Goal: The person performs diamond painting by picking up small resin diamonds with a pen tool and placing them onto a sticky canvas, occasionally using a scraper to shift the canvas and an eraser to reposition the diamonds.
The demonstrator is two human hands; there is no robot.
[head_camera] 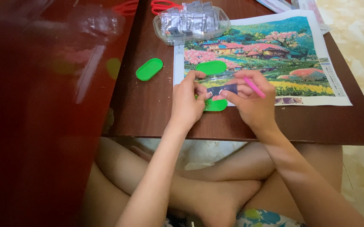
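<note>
My left hand (188, 98) and my right hand (251, 98) together pinch a small dark packet (222, 89) between their fingertips, just above a green oval tray (216, 105). A pink pen (254, 87) is also tucked in my right hand's fingers, pointing up-left. Both hands hover over the lower left corner of a colourful landscape canvas (300, 63) lying on the brown low table (148, 105).
Another green oval tray (211, 67) lies on the canvas, and a third (149, 69) sits on the table to the left. A clear plastic box (190, 23) holding several small packets stands at the back, with red scissors (161, 6) behind. My crossed legs are under the table edge.
</note>
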